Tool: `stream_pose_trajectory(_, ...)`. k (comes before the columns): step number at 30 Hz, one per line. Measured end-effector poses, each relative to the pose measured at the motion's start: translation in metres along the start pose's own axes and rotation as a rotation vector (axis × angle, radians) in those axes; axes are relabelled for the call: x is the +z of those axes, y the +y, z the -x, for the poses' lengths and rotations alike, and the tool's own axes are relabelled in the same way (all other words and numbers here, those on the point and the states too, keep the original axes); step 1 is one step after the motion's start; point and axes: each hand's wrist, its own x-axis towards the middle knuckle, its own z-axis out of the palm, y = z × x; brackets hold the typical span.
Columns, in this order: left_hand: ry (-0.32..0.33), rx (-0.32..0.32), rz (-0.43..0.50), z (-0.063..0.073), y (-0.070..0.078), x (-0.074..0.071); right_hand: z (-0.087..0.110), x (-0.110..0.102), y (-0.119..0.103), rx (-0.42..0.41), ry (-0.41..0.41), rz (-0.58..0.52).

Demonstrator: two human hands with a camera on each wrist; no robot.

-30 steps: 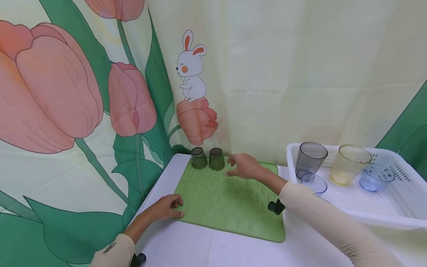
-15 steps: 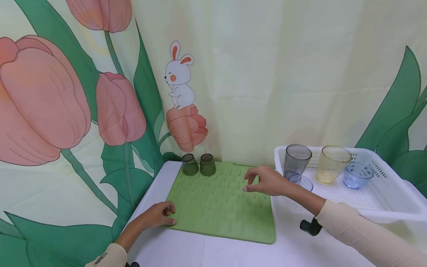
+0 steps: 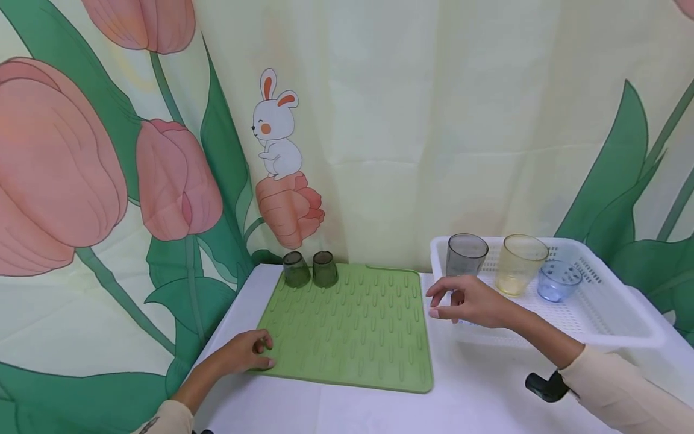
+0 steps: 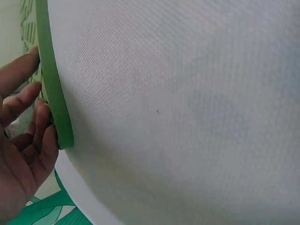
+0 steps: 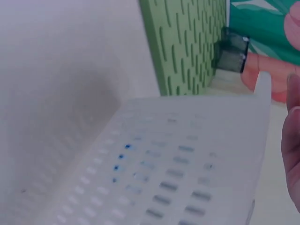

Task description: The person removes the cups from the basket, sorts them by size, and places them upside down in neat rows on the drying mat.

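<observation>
My right hand (image 3: 474, 303) hovers at the left wall of a white perforated basket (image 3: 575, 339), fingers bent, nothing held. It covers the lower part of a grey tumbler (image 3: 467, 248) standing there. A yellow tumbler (image 3: 522, 265) and a small blue glass (image 3: 558, 282) stand farther right in the basket. At the near left corner of a green ridged mat (image 3: 347, 340), my left hand (image 3: 241, 354) touches the edge with loosely curled fingers. Two dark glasses (image 3: 296, 270) stand upside down side by side at the mat's far left corner.
A white cloth (image 3: 303, 404) covers the table around the mat and basket. Behind it hangs a curtain (image 3: 379, 120) printed with tulips and a rabbit. The right wrist view shows the basket's slotted wall (image 5: 187, 145) close to the mat.
My right hand has moved right, from beside the dark glasses across the mat to the basket. The left hand stays at the mat's corner while the head view shifts right.
</observation>
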Motion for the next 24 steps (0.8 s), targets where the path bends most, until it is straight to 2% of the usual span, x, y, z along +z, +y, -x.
stream_pose_trajectory(6,0.000,0.029,-0.009,0.000,0.001,0.001,0.018,-0.013,0.014,0.017,0.016,-0.047)
stream_pose_trajectory(12,-0.004,0.082,0.021,-0.005,0.004,0.004,0.031,-0.030,0.030,0.159,0.138,0.044)
stream_pose_trajectory(15,0.002,0.095,0.020,-0.007,0.015,0.006,0.035,-0.038,0.037,0.242,0.177,0.096)
stream_pose_trajectory(18,-0.017,0.104,0.043,-0.011,0.031,0.008,0.038,-0.042,0.045,0.308,0.182,0.124)
stream_pose_trajectory(24,-0.084,0.142,0.125,-0.027,0.065,0.016,0.043,-0.046,0.057,0.364,0.153,0.127)
